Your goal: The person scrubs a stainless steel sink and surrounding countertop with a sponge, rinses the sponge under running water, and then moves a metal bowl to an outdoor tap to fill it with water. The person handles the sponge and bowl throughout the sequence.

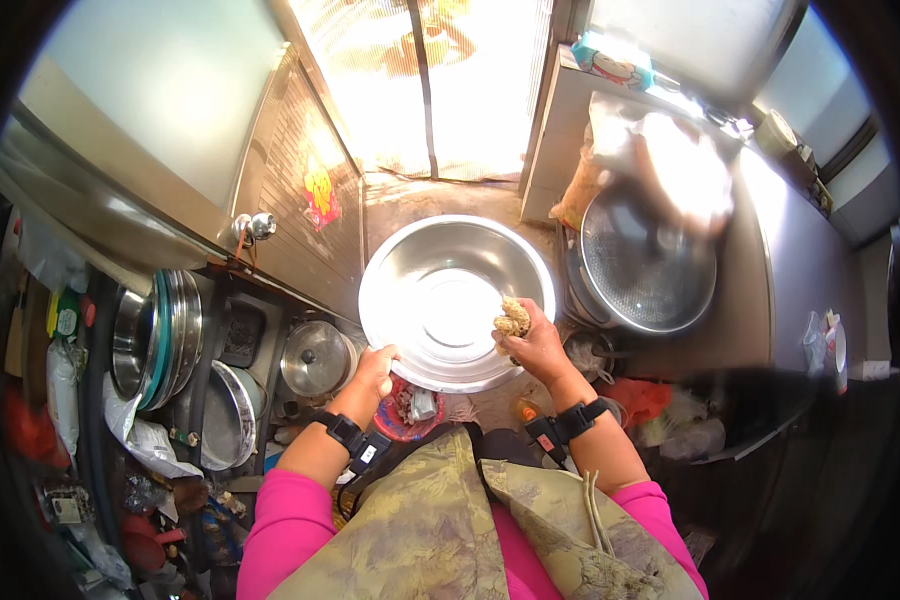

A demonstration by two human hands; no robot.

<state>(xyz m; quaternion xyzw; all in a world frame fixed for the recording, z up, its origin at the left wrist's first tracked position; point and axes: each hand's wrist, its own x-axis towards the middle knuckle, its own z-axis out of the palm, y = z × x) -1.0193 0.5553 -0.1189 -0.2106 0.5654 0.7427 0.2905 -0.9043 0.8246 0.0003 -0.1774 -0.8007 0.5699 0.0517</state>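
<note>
A wide stainless steel basin is before me, its inside bright with glare and showing no contents. My left hand grips its rim at the near left side. In my right hand is a tan, fibrous scrubber, possibly a loofah, with the fingers wrapped around it. That hand is at the basin's near right rim; whether the scrubber touches the metal I cannot tell.
To the right, a large pan stands beside a plastic bag. A lidded pot and a rack of metal basins are on the left. Below the steel basin is a red bin. The door stands beside a bright, curtained doorway.
</note>
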